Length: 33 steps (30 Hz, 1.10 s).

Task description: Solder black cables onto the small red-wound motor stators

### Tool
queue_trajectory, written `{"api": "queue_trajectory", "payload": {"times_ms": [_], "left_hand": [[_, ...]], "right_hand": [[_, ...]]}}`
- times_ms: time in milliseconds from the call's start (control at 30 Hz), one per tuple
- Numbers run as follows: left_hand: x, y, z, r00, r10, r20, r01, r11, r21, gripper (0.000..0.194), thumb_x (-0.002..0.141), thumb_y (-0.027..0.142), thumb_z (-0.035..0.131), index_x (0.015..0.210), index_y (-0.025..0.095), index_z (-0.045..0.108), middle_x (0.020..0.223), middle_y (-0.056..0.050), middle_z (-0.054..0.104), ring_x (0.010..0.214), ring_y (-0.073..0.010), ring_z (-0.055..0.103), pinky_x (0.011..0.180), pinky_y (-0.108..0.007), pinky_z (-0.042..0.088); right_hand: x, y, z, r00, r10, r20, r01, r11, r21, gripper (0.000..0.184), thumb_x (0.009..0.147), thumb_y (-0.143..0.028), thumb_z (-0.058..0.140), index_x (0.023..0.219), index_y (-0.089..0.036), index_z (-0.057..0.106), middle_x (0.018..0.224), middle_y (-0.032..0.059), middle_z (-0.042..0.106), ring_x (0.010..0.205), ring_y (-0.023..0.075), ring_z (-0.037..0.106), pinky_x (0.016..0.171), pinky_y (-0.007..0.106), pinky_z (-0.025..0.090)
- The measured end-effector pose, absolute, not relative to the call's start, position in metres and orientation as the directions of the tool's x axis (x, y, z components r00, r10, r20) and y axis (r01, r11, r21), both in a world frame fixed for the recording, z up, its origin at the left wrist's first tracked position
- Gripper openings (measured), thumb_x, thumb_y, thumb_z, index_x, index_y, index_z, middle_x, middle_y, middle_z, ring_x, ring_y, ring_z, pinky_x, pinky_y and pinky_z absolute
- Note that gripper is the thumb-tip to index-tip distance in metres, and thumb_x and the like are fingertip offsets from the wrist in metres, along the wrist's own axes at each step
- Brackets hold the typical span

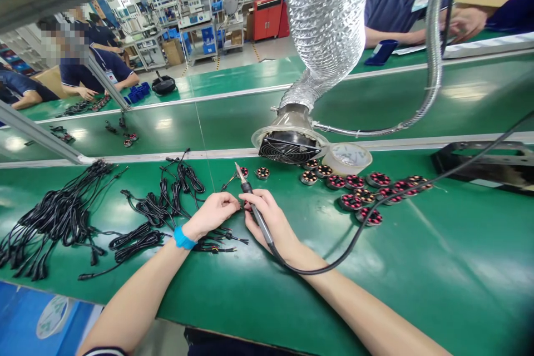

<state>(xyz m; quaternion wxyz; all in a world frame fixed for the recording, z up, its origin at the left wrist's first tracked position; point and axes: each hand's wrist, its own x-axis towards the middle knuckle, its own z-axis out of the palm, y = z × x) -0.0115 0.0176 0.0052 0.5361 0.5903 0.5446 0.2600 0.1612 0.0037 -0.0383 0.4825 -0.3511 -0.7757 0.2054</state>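
Right fingers (263, 197) grip a soldering iron (261, 222); left fingers (227, 201) pinch together, any hold unclear

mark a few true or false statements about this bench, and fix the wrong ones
1. The right hand holds a soldering iron. True.
2. The blue band is on the right wrist. False: the blue band is on the left wrist.
3. Black cables lie to the left of the left hand. True.
4. Most round coils lie left of both hands. False: most round coils lie to their right.
5. The table is green. True.
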Motion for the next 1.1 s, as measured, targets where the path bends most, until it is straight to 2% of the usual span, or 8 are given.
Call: {"api": "queue_trajectory", "payload": {"times_ms": [433,733,933,1100], "left_hand": [[-0.013,0.019,0.003,0.285,0.916,-0.283,0.395,0.157,0.905,0.021,0.076,0.034,0.056,0.076,0.014,0.059,0.059,0.005,0.045,0.054,-0.0088,0.036,0.053,-0.024,0.026],[-0.009,0.017,0.007,0.283,0.917,-0.281,0.414,0.148,0.898,0.018,0.074,0.033,0.056,0.074,0.015,0.058,0.061,0.003,0.048,0.056,-0.0098,0.039,0.056,-0.024,0.030],[-0.008,0.016,0.007,0.273,0.924,-0.267,0.419,0.136,0.898,0.020,0.075,0.035,0.056,0.073,0.015,0.057,0.064,0.002,0.051,0.057,-0.0094,0.041,0.055,-0.023,0.031],[-0.010,0.016,0.002,0.282,0.924,-0.260,0.441,0.116,0.890,0.021,0.078,0.035,0.056,0.076,0.014,0.061,0.060,0.004,0.048,0.055,-0.0093,0.040,0.054,-0.023,0.029]], "right_hand": [[0.158,0.007,-0.042,-0.152,0.835,0.529,0.278,0.550,-0.788,0.043,0.083,-0.005,0.051,0.121,-0.025,0.055,0.105,0.0050,0.054,0.084,0.0142,0.065,0.082,0.030,0.057],[0.161,0.003,-0.032,-0.101,0.848,0.521,0.283,0.526,-0.802,0.046,0.079,-0.005,0.056,0.121,-0.025,0.056,0.104,0.0042,0.057,0.082,0.0151,0.066,0.082,0.032,0.056],[0.169,-0.002,-0.011,0.136,0.837,0.530,0.322,0.468,-0.823,0.010,0.092,-0.024,0.054,0.095,-0.022,0.064,0.088,0.0034,0.069,0.074,0.0168,0.066,0.067,0.028,0.054],[0.177,-0.004,-0.012,0.170,0.750,0.639,0.360,0.556,-0.749,0.021,0.094,-0.025,0.049,0.076,-0.022,0.060,0.067,0.0007,0.065,0.059,0.0161,0.063,0.055,0.027,0.049]]}}
